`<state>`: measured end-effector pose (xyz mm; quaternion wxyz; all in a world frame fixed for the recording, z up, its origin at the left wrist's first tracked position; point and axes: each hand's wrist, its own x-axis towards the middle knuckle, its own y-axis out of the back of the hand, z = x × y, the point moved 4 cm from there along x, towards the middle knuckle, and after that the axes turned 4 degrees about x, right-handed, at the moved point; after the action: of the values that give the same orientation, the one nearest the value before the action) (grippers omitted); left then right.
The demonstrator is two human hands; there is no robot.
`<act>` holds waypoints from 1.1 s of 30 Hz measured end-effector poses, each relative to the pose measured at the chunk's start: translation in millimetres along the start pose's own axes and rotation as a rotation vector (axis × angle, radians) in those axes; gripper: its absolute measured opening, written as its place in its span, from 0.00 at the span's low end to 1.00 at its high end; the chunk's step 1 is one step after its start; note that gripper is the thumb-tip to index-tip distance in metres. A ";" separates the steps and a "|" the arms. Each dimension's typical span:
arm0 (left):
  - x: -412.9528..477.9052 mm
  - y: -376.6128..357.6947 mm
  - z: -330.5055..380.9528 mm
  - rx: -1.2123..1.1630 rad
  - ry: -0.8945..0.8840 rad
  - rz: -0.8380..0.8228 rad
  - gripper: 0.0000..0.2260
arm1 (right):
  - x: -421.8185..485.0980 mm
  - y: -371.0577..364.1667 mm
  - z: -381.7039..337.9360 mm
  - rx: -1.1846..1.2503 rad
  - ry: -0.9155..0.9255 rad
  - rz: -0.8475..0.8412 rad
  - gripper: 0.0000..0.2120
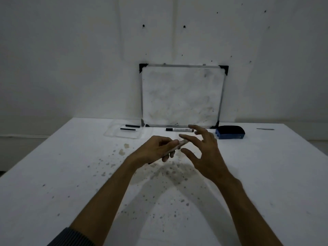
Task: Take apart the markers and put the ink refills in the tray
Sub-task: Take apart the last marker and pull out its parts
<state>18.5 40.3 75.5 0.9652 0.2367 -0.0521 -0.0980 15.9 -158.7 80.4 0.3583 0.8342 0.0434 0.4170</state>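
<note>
Pale, blurry marker (179,145) was gripped in the left hand (156,150) over the table's (71,166) middle; right hand (204,151) open. Two refills (127,129) sat in the tray (124,134) at the far edge. The other marker's (179,129) label was unreadable.

Bare forearms; dark ribbed sleeve (74,237) on left arm.
</note>
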 end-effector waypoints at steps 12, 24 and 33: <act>-1.5 -5.8 -46.0 0.073 0.055 0.054 0.09 | -18.6 -2.5 32.7 -0.196 -0.095 -0.128 0.16; 57.3 5.4 -60.4 -0.075 0.026 0.149 0.10 | 53.6 -45.8 56.8 -0.294 -0.033 -0.191 0.09; 67.9 -13.4 -97.0 0.716 0.016 0.331 0.24 | 98.4 -90.1 116.1 -0.458 -0.105 -0.150 0.10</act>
<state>96.8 57.4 -12.7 0.8248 0.5474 -0.1130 0.0849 184.6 -120.7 42.7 0.5697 0.7463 -0.0091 0.3441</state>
